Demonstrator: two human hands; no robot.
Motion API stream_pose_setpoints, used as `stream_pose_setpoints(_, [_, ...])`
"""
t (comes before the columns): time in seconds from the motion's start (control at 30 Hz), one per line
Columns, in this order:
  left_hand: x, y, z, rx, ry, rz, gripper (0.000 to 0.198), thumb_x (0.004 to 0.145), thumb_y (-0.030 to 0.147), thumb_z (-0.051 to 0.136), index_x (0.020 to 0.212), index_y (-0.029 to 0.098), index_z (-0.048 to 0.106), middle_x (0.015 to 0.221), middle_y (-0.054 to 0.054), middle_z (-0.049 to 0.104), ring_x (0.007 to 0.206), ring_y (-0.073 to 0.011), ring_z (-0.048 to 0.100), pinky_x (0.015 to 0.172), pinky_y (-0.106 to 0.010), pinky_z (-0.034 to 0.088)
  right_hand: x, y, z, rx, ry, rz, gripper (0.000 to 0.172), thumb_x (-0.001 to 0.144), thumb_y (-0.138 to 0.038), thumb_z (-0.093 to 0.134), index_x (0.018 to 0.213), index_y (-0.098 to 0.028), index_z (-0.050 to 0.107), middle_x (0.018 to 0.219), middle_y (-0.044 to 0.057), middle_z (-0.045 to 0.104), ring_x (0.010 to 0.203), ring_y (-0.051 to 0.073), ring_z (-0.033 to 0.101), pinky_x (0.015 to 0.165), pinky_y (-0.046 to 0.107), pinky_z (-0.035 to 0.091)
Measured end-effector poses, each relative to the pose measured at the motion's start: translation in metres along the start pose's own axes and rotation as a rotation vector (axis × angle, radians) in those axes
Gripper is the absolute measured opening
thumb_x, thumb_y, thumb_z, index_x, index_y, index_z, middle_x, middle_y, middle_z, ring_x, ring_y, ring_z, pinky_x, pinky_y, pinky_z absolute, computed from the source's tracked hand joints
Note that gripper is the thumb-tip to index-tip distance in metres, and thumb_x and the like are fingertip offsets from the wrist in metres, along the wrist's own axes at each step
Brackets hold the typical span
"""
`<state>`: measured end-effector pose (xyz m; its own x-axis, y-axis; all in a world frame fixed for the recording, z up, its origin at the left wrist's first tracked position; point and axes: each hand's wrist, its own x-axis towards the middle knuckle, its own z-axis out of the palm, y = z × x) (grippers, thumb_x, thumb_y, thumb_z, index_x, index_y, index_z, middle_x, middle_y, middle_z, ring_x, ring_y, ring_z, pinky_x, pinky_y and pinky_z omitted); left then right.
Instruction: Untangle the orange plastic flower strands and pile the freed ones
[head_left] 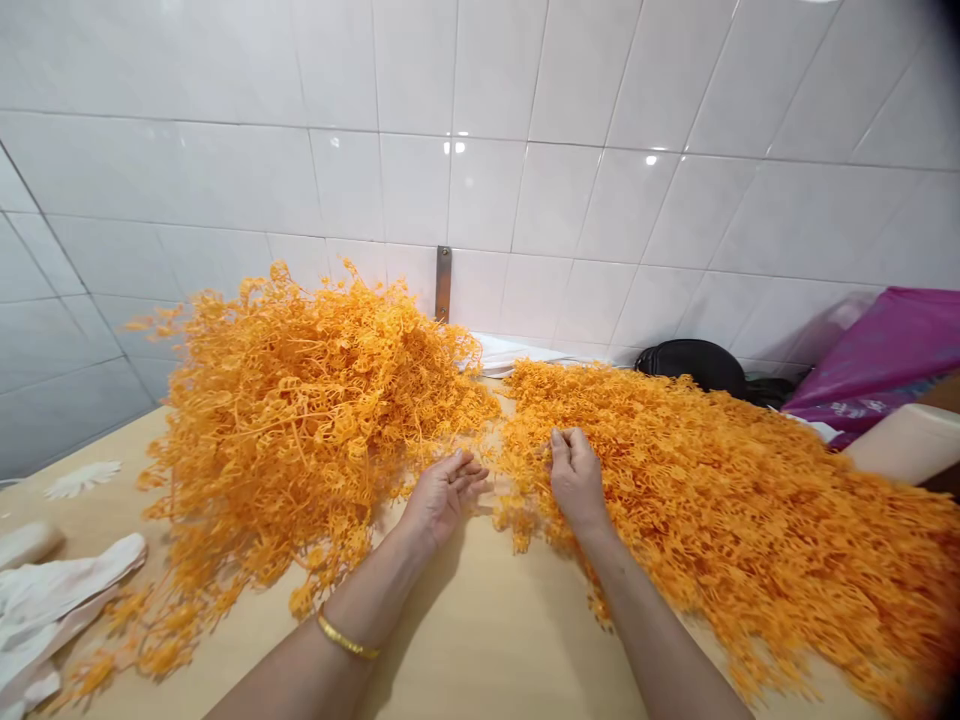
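Forearms (645, 620) nearest cam, reaching over table (480, 640) btwn 2 heaps of orange sprigs: L heap (300, 420) tall + loose, R heap (720, 490) low + spread out. L hand (442, 500) fingers half-curled, can't tell if anything's held; R hand (577, 475) thumb + fingertips together at R heap's edge, poss. on a sprig, can't tell. Gap btwn heaps prob. gives hands room w/o snagging stems.

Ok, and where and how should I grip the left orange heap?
Probably pinch the low sprigs at the near right edge of the left orange heap, coming from the right: they spill apart there, while its middle is a dense tangle that may snag. The left hand is closest.
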<state>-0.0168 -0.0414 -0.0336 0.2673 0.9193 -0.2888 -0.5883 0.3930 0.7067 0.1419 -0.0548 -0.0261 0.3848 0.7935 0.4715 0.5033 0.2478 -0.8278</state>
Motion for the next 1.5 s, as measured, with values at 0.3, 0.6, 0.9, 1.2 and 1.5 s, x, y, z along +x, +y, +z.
stream_pose_setpoints(0.3, [-0.044, 0.008, 0.027, 0.457, 0.049, 0.483, 0.023, 0.065, 0.036, 0.058, 0.064, 0.013, 0.054, 0.056, 0.001, 0.051, 0.053, -0.0083, 0.047, 0.045, -0.018, 0.035, -0.011, -0.012, 0.002, -0.293, 0.088, -0.389, 0.013, 0.084, -0.027, 0.033, 0.074, -0.02, 0.038, 0.061, 0.0, 0.047, 0.053, 0.013, 0.045, 0.051, 0.024, 0.03])
stream_pose_setpoints(0.6, [-0.018, 0.002, 0.028, 0.118, -0.018, 0.211, 0.017, 0.054, 0.023, 0.067, 0.062, 0.013, 0.055, 0.057, 0.001, 0.054, 0.056, -0.0079, 0.049, 0.055, -0.02, 0.037, -0.026, -0.024, 0.015, -0.107, -0.161, -0.403, 0.017, 0.083, -0.027, 0.032, 0.07, -0.02, 0.04, 0.059, -0.001, 0.044, 0.053, 0.011, 0.042, 0.052, 0.023, 0.032])
stream_pose_setpoints(0.9, [-0.005, -0.007, 0.009, 0.02, -0.141, 0.153, 0.015, 0.055, 0.019, 0.067, 0.065, 0.014, 0.058, 0.059, -0.001, 0.058, 0.057, -0.0101, 0.054, 0.058, -0.023, 0.041, -0.016, -0.018, 0.017, 0.289, -0.444, -0.047, 0.028, 0.075, -0.04, 0.045, 0.081, -0.016, 0.057, 0.075, 0.003, 0.057, 0.068, 0.014, 0.051, 0.059, 0.023, 0.039])
stream_pose_setpoints(1.2, [-0.006, -0.023, 0.015, 0.328, -0.096, 0.351, 0.017, 0.059, 0.021, 0.064, 0.051, 0.012, 0.052, 0.047, 0.0, 0.053, 0.044, -0.0072, 0.046, 0.048, -0.02, 0.036, -0.024, -0.008, 0.03, 0.147, -0.189, 0.068, 0.031, 0.073, -0.04, 0.047, 0.051, -0.017, 0.045, 0.048, -0.002, 0.047, 0.045, 0.009, 0.042, 0.044, 0.022, 0.035])
stream_pose_setpoints(1.5, [-0.01, -0.016, 0.015, -0.043, -0.003, 0.095, 0.01, 0.056, 0.015, 0.065, 0.063, 0.013, 0.057, 0.055, 0.001, 0.056, 0.05, -0.0072, 0.052, 0.053, -0.02, 0.041, 0.003, -0.01, 0.008, 0.855, 0.111, 0.551, 0.024, 0.074, -0.033, 0.044, 0.055, -0.02, 0.036, 0.043, -0.008, 0.037, 0.037, 0.006, 0.041, 0.057, 0.03, 0.05])
